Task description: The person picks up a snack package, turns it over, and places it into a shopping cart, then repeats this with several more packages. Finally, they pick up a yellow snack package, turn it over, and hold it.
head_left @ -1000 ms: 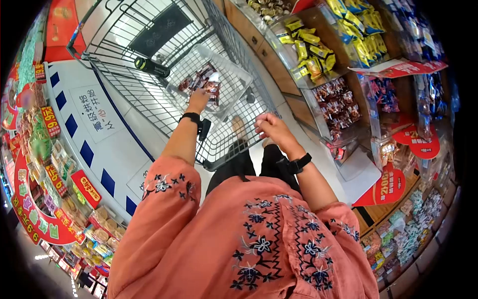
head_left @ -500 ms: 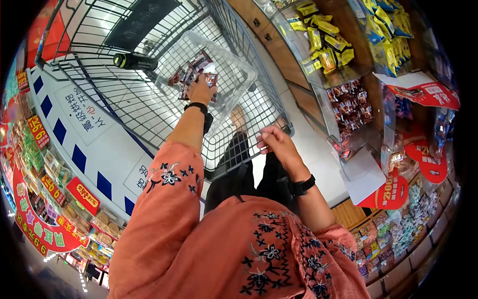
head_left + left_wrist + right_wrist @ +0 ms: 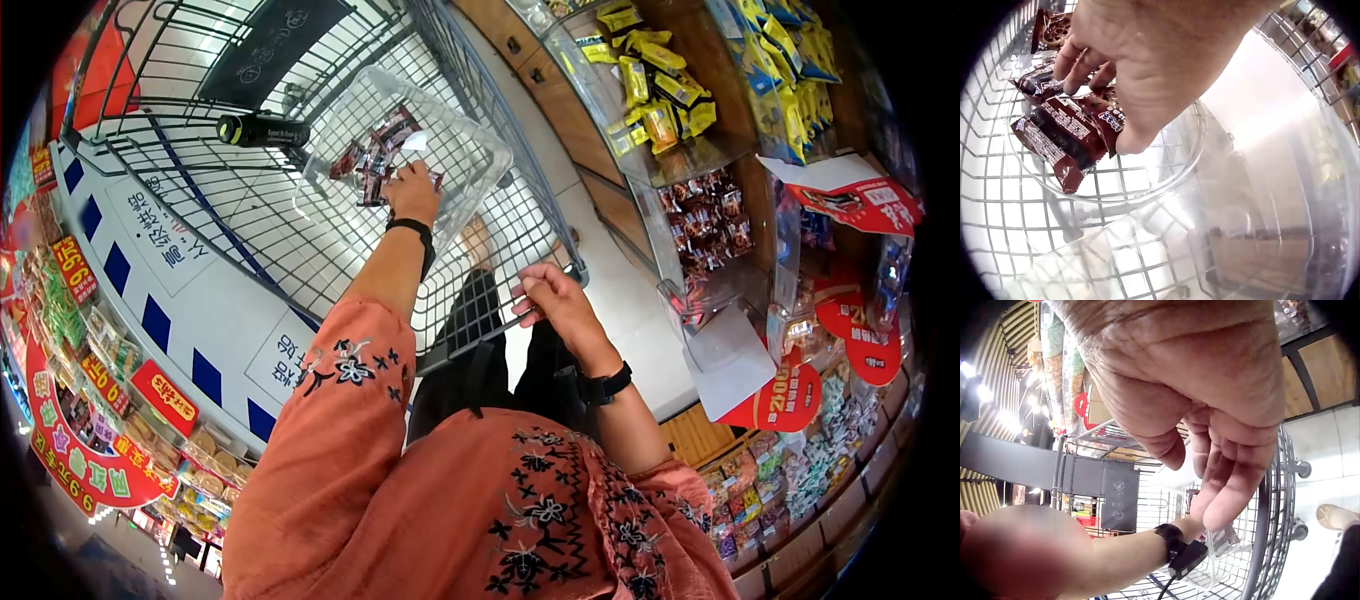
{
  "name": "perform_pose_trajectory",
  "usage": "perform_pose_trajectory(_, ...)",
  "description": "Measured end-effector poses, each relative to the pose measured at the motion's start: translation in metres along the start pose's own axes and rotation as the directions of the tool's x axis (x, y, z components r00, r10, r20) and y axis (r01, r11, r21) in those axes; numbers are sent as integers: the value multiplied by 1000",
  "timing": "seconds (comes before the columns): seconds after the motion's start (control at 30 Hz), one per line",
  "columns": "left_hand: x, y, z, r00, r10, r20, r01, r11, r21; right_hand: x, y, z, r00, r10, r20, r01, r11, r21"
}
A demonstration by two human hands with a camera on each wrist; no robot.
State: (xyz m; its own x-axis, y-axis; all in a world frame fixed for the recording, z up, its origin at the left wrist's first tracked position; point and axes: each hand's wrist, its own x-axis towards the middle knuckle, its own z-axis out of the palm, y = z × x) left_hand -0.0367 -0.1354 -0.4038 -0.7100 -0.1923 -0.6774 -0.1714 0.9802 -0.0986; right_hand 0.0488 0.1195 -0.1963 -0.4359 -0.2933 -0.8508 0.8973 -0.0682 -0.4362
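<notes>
Bending over the shopping cart (image 3: 576, 272), someone has their left hand (image 3: 412, 193) down among dark red-brown packets (image 3: 1072, 140) lying in a clear bin (image 3: 490, 150). From the left wrist, the nearest packet's long axis slants from upper left to lower right, its lower end pointing towards the bin's rounded edge. The packet just beside it slants much the same way, while the others lie at mixed angles, overlapping in a loose cluster.

The wrappers are glossy, crinkled film, small and oblong, with rows of white print and a jagged seal showing at one end. Smooth, see-through plastic with rounded corners forms the bin, and the grey wire grid of the cart shows through it.

The left thumb and fingers stand apart, bent over the packets, the thumb against one of them; I can't tell whether they pinch it. The right hand (image 3: 560, 305) hangs loosely curled near the cart's edge, holding nothing. A black cylinder (image 3: 262, 131) with a yellow-green end lies beside the bin.
</notes>
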Motion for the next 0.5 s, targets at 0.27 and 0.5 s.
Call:
perform_pose_trajectory(0.27,5,-9,11,1000,4,-13,-7,976,-219,-4,-6,-3,999,-12,34,12,1000,9)
perform_pose_trajectory(0.5,-35,-26,-30,995,-16,98,100,164,-981,-9,-7,-10,996,-55,65,54,998,19)
